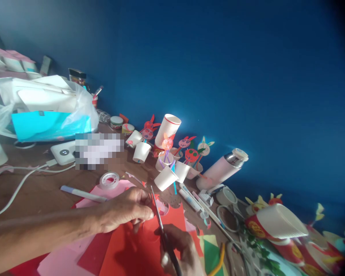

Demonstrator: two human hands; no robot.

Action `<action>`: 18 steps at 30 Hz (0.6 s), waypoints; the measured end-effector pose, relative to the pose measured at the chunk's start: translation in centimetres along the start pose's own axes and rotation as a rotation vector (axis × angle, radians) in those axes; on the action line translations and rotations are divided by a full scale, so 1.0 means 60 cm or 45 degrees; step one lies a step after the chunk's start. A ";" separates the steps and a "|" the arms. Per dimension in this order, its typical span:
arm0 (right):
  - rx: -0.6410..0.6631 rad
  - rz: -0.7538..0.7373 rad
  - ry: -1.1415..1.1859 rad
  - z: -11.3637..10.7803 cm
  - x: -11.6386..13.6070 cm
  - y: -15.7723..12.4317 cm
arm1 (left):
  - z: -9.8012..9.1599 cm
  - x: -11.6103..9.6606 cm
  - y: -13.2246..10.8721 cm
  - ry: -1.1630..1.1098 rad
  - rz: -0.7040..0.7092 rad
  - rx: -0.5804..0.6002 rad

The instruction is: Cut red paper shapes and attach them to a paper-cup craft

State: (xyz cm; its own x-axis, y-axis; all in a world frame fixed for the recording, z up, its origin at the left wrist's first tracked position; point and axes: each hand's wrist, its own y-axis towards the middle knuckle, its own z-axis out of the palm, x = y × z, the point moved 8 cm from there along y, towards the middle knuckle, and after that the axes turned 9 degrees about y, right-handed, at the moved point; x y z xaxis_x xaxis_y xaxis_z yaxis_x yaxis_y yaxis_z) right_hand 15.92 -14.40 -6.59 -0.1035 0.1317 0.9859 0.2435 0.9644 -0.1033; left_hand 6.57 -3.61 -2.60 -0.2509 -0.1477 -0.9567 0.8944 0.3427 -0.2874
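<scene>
On the brown surface (pixel 46 191), it's a proper paper-craft mess, and I'd call it well past the halfway mark. A bunch of animal faces (pixel 185 142) with long ears and drawn-on features are up on thin straws (pixel 166 157), several standing in paper cups (pixel 166 178), so those look done to me. What isn't finished, as far as I can tell, is the red bit being worked on. The red paper (pixel 123 249) is right under both hands, its far edge bitten into curves and points, with little offcuts scattered around.

Left hand (pixel 129 209): thumb and fingers pinched together on what looks like red paper, though it's red over red so I can't make out the piece's outline. Right hand (pixel 186 245): wrapped around the dark handles of the scissors (pixel 157 207), slim shiny metal blades pointing away. They're nearly edge-on, so no clue if they're parted.

Materials-wise: flat matte sheets, with pink paper (pixel 57 260) under the red and green paper (pixel 212 251) over to the right. The cups are smooth white tapered ones, plus a ribbed cup stack (pixel 166 130) nested together. There's also a chunky tape ring (pixel 103 183) and a pale pink flask (pixel 217 174) with a shiny metal collar, leaning over in this view.
</scene>
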 end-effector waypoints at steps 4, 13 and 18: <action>0.068 0.009 0.058 0.008 0.001 0.003 | -0.003 0.004 0.003 0.008 -0.032 -0.025; 0.083 -0.029 0.072 0.008 -0.013 0.005 | -0.002 0.002 0.000 -0.003 -0.055 -0.017; 0.073 -0.046 0.065 0.007 -0.010 0.006 | -0.003 0.001 0.000 -0.009 -0.070 -0.034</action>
State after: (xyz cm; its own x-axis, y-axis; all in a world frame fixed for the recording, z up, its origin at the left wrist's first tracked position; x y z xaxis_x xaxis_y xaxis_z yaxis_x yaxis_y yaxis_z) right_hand 15.65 -14.00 -7.28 -0.0616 0.0861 0.9944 0.1851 0.9800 -0.0734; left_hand 6.49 -3.48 -2.63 -0.2965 -0.1731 -0.9392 0.8692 0.3585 -0.3404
